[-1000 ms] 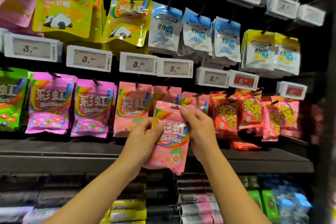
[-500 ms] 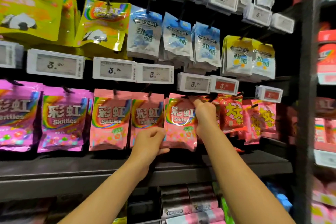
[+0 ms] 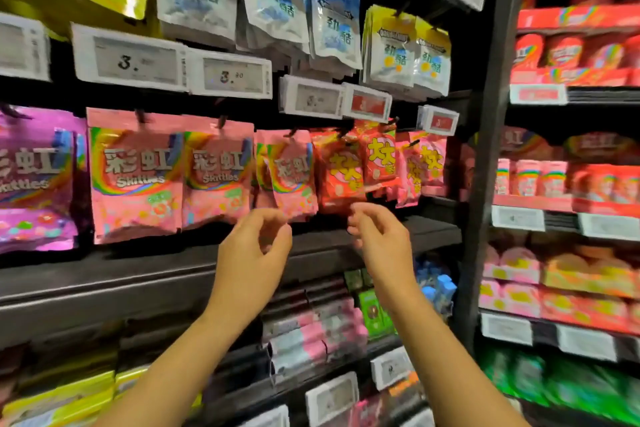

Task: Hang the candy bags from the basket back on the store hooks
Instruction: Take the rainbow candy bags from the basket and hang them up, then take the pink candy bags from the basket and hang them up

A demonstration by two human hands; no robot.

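A pink Skittles candy bag (image 3: pixel 289 173) hangs from a store hook (image 3: pixel 294 131) in the middle row, third of the pink bags from the left. My left hand (image 3: pixel 254 253) is just below its bottom edge, fingers loosely curled, holding nothing. My right hand (image 3: pixel 381 236) is below the red candy bags (image 3: pixel 341 170) beside it, fingers also loosely curled and empty. Neither hand touches a bag. No basket is in view.
Two more pink Skittles bags (image 3: pixel 135 173) and purple ones (image 3: pixel 34 180) hang to the left, blue and yellow gum bags (image 3: pixel 273 0) above. Price tags (image 3: pixel 228 74) jut out. A dark shelf ledge (image 3: pixel 138 274) runs under the hands, a black upright post (image 3: pixel 491 149) stands right.
Both hands held the pink Skittles bag and brought it up to the hook. Now they have let go and dropped back below it. The view has shifted right.
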